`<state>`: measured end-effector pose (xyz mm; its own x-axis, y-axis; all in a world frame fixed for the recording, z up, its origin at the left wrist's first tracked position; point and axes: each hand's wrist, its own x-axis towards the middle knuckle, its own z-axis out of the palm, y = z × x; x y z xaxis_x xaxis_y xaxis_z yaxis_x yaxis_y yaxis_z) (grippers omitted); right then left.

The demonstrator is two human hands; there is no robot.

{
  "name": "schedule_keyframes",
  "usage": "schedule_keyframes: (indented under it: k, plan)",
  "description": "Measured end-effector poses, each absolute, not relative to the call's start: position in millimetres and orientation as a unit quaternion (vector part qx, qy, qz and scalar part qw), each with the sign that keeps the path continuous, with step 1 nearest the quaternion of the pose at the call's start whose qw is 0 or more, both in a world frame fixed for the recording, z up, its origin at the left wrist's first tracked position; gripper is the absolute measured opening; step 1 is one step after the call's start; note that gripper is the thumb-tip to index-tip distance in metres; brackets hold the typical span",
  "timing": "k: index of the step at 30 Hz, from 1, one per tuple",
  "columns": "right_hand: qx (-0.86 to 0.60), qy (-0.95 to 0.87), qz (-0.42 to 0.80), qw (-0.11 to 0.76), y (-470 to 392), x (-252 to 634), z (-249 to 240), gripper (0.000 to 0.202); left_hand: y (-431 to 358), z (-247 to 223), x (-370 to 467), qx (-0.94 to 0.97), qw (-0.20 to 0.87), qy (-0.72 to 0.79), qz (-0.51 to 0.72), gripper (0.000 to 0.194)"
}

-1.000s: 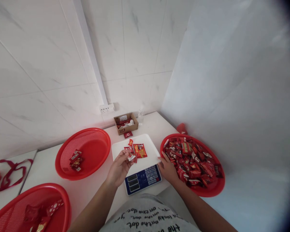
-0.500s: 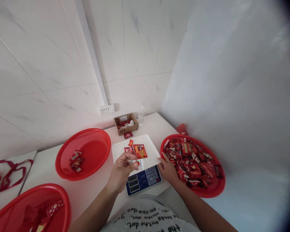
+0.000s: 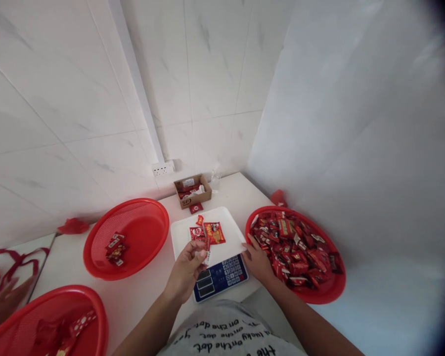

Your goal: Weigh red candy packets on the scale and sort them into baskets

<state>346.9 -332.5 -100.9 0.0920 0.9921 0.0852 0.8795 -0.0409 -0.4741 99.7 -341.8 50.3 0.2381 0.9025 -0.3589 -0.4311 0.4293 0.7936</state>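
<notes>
A white tray (image 3: 228,251) rests on a digital scale with a blue keypad panel (image 3: 221,278). On the tray lie an orange-and-red packet (image 3: 215,233) and a few smaller red packets (image 3: 200,220). My left hand (image 3: 187,264) is over the tray's near left part, its fingertips pinched on a small red packet (image 3: 205,243). My right hand (image 3: 257,259) lies at the tray's right corner, fingers spread, beside a red basket (image 3: 339,289) heaped with red packets; it holds nothing that I can see.
Two more red baskets (image 3: 163,217) (image 3: 103,316) at the left hold some packets. A cardboard box (image 3: 199,200) of wrapped items stands behind the tray. Another person's hand (image 3: 7,301) is at the far left, near red ribbons (image 3: 20,262).
Another person's hand has come into view at the far left, and a red item has appeared behind the left basket. My left hand has lowered slightly; my right hand has stayed put.
</notes>
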Motion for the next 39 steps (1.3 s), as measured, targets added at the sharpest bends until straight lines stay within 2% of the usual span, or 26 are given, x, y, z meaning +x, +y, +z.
schedule_keyframes:
  k: [11,19,25,39]
  plan:
    - [-0.712,-0.664,0.124,0.194,-333.2,345.8,-98.5,0.034,-370.9,10.6,86.3,0.208,0.793,0.446,0.358,0.047]
    - [-0.707,-0.663,0.123,0.212,-332.9,346.7,-101.5,0.034,-380.1,-15.4,85.5,0.262,0.779,0.491,0.288,0.048]
    - [-0.712,-0.657,0.131,0.209,-333.1,346.0,-99.2,0.035,-381.4,-18.4,88.1,0.287,0.731,0.537,0.307,0.043]
    - [-0.696,-0.662,0.153,0.231,-333.0,352.7,-102.4,0.037,-358.7,-7.6,120.1,0.269,0.73,0.53,0.338,0.042]
